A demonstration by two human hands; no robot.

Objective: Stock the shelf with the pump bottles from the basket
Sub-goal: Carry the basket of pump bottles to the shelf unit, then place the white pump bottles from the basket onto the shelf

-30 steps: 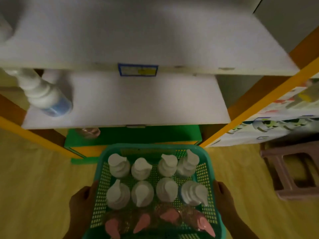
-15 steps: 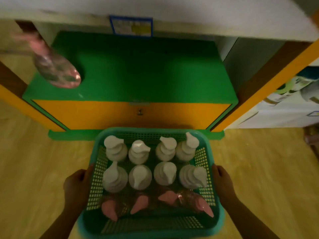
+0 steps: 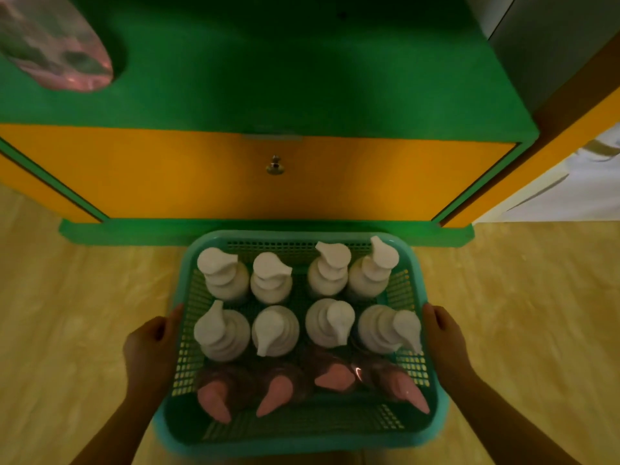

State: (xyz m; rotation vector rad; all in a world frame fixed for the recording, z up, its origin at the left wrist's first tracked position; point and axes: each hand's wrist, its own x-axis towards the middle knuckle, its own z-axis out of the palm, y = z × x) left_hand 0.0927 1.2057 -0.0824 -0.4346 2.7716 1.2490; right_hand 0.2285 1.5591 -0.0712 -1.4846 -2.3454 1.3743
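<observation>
Head | left grip [image 3: 151, 347], right grip [image 3: 444, 337] grasping basket [image 3: 295, 439] sides | orange-fronted cabinet [image 3: 201, 172] just ahead | pink bottle [image 3: 57, 52] on its top

The green shelf [image 3: 302, 78] carries one clear pinkish bottle [image 3: 57, 52] at its left end; below it a yellow front [image 3: 167, 176] with a small knob [image 3: 275, 165]; pale wooden floor [image 3: 67, 313] beneath

Perforated teal plastic basket [image 3: 407, 290], matt white pump bottles [image 3: 221, 333], small metal knob [image 3: 275, 165], seemingly glossy wood-look floor [image 3: 84, 297]
</observation>
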